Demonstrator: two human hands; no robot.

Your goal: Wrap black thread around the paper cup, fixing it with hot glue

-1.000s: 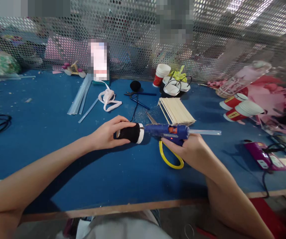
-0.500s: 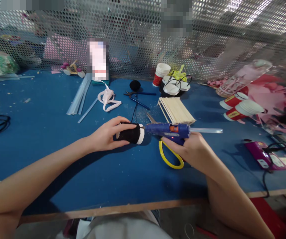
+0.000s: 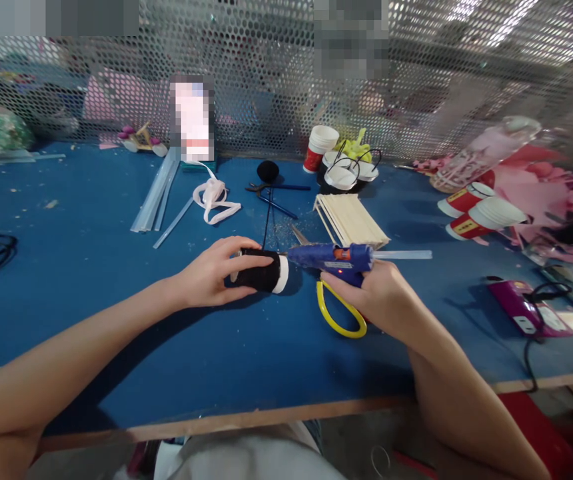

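My left hand point(image 3: 219, 272) is wrapped round a black-covered paper cup point(image 3: 259, 272) lying on its side, its white end facing right. In my right hand point(image 3: 384, 293) is a blue hot glue gun point(image 3: 336, 260), with a clear glue stick point(image 3: 406, 255) poking out of its back and a small red light lit. The gun's nozzle reaches the cup's upper edge near the white end; whether it touches I cannot tell. Beneath the gun lie yellow-handled scissors point(image 3: 334, 321), partly hidden by it and my right hand. A black cord point(image 3: 267, 223) runs up behind the cup to a black ball point(image 3: 267, 171).
Behind the cup lie pliers point(image 3: 279, 205), white ribbon point(image 3: 215, 200) and glue sticks point(image 3: 154, 200). A bundle of pale sticks point(image 3: 354, 220) sits behind the gun. Paper cups point(image 3: 486, 217) and a purple box point(image 3: 529, 307) with a cord are at right. A perforated metal screen point(image 3: 266, 87) closes the back.
The glue gun's nozzle stays at the cup's upper edge, while the gun and my right hand have shifted slightly left. My left hand keeps its hold. The whole view has moved a little.
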